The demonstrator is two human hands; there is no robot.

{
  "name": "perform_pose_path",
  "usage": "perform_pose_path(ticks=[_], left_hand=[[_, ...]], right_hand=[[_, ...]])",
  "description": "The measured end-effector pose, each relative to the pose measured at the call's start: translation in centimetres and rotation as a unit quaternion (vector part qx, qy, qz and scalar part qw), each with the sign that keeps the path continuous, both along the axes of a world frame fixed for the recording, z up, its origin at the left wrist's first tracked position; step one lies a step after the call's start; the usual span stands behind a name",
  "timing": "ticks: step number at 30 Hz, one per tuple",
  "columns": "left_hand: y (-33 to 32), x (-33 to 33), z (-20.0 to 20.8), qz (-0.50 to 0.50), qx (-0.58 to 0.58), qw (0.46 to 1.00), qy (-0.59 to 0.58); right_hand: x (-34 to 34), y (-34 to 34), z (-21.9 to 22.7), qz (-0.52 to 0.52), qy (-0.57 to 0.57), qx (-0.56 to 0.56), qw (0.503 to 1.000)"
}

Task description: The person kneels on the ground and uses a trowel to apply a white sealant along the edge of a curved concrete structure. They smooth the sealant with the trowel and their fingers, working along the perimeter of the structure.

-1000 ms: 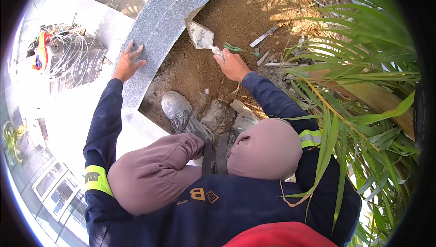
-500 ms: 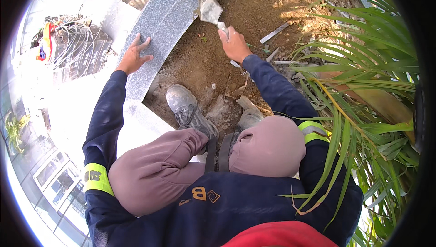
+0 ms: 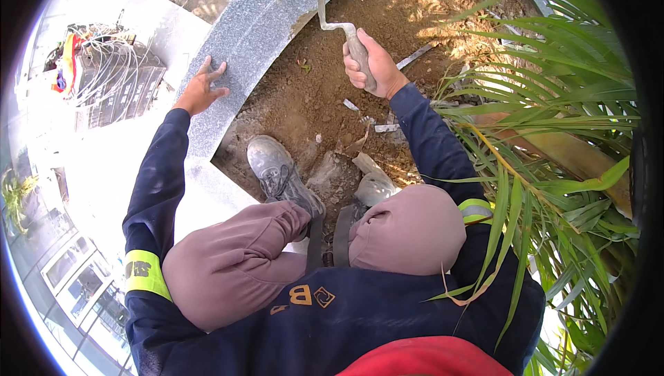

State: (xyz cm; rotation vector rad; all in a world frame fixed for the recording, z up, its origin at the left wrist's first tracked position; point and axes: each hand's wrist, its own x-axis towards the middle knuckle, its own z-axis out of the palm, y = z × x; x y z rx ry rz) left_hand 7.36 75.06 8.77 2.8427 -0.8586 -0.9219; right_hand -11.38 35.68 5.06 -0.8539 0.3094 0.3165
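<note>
My right hand (image 3: 373, 65) is closed round the handle of a pointing trowel (image 3: 360, 54). Its blade is turned edge-on and points away from me, over the inner edge of a curved grey granite slab (image 3: 266, 20). With fingers spread, my left hand (image 3: 200, 87) rests on the near left part of that slab. Brown soil (image 3: 304, 92) lies beneath the trowel, along the slab's inner side.
A palm plant (image 3: 553, 113) crowds the right side, its fronds hanging over my right arm. Narrow stone offcuts (image 3: 415, 56) lie in the soil. My dusty shoe (image 3: 273, 165) stands by the slab's near end. Stacked dark boxes (image 3: 117, 82) with tangled white cables stand at the left.
My right hand has moved slightly right and turned the trowel from blade-flat to edge-on, its blade now farther away. My left hand has stayed on the slab.
</note>
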Motion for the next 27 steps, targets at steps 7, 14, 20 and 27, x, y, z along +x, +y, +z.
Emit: perform_pose_path(ticks=[7, 14, 20, 27], left_hand=[[0.3, 0.0, 0.2, -0.011, -0.018, 1.0, 0.005], [-0.6, 0.1, 0.4, 0.001, -0.012, 1.0, 0.019], [-0.3, 0.1, 0.3, -0.004, 0.003, 1.0, 0.017], [-0.1, 0.0, 0.2, 0.001, 0.018, 1.0, 0.017]], right_hand=[[-0.9, 0.1, -1.5, 0.018, -0.061, 0.392, 0.918], [5.4, 0.3, -4.6, -0.06, -0.071, -0.507, 0.857], [-4.7, 7.5, -6.1, 0.045, 0.005, -0.64, 0.767], [-5.7, 2.7, -0.8, 0.048, 0.02, -0.634, 0.771]])
